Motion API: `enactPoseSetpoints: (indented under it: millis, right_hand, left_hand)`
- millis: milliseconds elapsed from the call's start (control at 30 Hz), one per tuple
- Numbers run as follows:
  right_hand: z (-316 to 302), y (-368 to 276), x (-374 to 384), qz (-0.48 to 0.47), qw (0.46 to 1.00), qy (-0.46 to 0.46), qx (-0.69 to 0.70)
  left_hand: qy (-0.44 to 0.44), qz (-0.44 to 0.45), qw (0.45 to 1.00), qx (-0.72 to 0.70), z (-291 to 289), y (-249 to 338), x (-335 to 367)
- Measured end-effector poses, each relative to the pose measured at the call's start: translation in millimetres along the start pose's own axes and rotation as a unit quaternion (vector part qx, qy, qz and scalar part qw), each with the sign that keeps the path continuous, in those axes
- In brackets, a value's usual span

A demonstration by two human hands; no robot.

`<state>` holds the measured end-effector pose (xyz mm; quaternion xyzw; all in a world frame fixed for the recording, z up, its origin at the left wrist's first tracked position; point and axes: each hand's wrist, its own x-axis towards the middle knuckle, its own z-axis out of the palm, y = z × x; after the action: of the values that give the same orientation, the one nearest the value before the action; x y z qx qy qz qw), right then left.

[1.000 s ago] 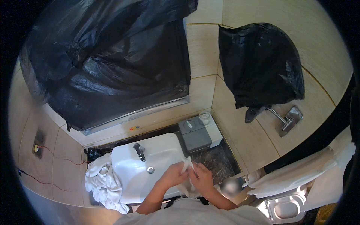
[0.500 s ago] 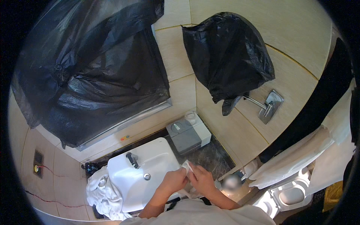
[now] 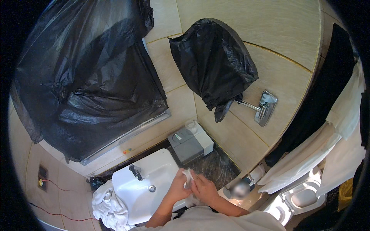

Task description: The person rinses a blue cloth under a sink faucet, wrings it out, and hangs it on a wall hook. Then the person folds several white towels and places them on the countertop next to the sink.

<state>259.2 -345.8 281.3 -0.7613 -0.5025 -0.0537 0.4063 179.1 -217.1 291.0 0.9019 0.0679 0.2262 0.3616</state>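
A small crumpled white tissue (image 3: 187,176) is held between both hands, over the sink's right edge. My left hand (image 3: 178,188) is closed around its left side, with the fingertips partly hidden. Against the other side press the bent fingers of my right hand (image 3: 204,189), so the two hands nearly touch. Below them hangs something pale and soft, too unclear to name. Beneath and to the left is the white sink (image 3: 140,202), with a dark faucet (image 3: 135,172) and a round drain (image 3: 152,188).
White cloth (image 3: 109,204) lies heaped at the sink's left side. A grey and white box (image 3: 187,144) stands on the dark marble counter (image 3: 216,167). Black plastic covers a large wall panel (image 3: 96,88) and a round wall-arm fixture (image 3: 214,63). A toilet (image 3: 304,196) is at the lower right.
The view has shifted slightly, so the wall things sit further left. My hands have turned a little around the tissue, and more of it shows above my fingers.
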Motion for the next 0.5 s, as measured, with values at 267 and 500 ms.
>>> enactPoseSetpoints:
  millis: [267,500]
  right_hand:
    - [-9,-15,9,-0.051,0.997,-0.061,-0.022]
    - [-9,28,20,0.008,0.945,-0.125,0.303]
  left_hand:
    - [0.011,-0.132,0.896,-0.424,-10,-22,-10]
    - [-0.027,-0.118,0.962,-0.246,-24,-12,-13]
